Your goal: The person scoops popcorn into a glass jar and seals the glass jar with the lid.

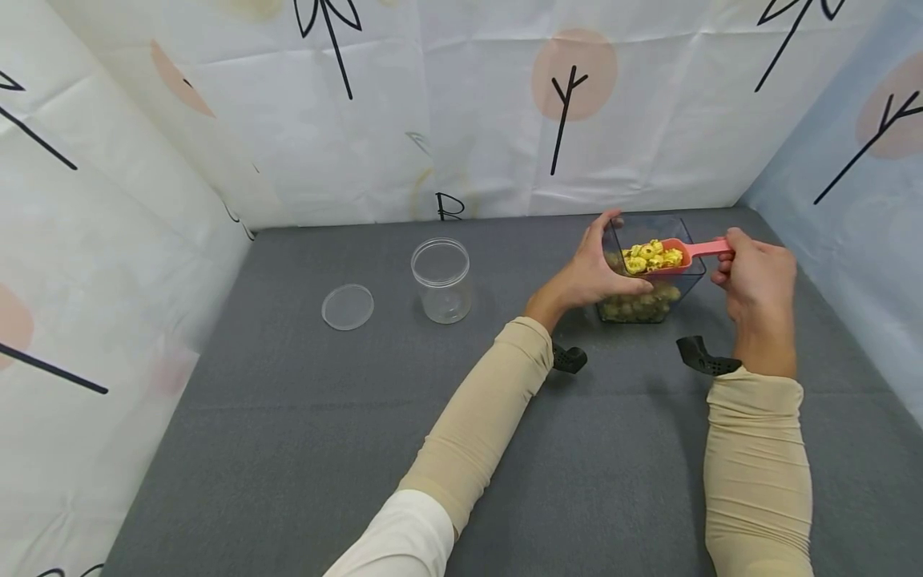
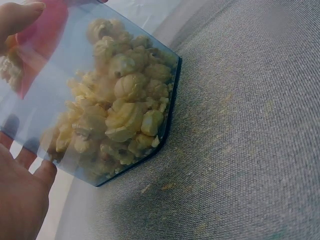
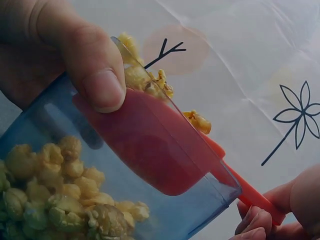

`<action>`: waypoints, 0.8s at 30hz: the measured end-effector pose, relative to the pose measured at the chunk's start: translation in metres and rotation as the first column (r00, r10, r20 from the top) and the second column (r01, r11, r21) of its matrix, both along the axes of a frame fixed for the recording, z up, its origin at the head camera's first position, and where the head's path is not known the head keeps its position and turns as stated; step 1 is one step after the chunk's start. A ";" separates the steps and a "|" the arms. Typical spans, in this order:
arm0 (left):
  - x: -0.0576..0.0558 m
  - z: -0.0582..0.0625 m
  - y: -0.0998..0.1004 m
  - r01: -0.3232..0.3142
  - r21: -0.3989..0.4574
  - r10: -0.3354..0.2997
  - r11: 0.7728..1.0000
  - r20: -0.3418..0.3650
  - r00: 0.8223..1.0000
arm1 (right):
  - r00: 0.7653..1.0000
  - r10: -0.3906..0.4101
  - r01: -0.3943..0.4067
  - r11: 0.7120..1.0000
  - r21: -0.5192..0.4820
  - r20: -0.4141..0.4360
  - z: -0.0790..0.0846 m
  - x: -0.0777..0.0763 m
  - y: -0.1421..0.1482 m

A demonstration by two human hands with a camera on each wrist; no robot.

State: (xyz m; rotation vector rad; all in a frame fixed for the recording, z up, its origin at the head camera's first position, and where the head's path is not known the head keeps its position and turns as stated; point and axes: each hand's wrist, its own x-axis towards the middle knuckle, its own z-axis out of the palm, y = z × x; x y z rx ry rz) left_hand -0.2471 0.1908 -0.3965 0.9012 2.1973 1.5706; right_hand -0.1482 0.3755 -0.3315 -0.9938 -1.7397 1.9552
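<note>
A clear square-topped container (image 1: 688,282) stands at the back right of the table, with popcorn (image 2: 120,115) in its lower part. My left hand (image 1: 587,272) grips the container from its left, thumb across the near side and fingers along the outer wall. Between the fingers of my right hand (image 1: 763,276) is the handle of a pinkish-red scoop (image 1: 708,248). The scoop's bowl lies inside the container's mouth, heaped with yellow popcorn (image 1: 652,256). Through the wall, the right wrist view shows the bowl above the rest of the popcorn.
Left of the container stands a clear round jar (image 1: 441,284), with a clear round lid (image 1: 348,307) flat beside it. A grey cloth (image 1: 310,481) covers the table. White printed sheets (image 1: 469,120) hang behind and at the sides.
</note>
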 end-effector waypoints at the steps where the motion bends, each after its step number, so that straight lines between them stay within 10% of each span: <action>1: 0.000 0.000 0.000 0.001 0.001 -0.001 1.000 -0.002 1.000 | 1.000 -0.006 0.006 1.000 -0.006 -0.001 0.000 0.000 0.000; 24: 0.001 0.001 0.000 0.013 -0.014 -0.012 1.000 0.006 1.000 | 0.989 -0.089 0.071 0.986 -0.150 -0.117 -0.001 0.002 0.010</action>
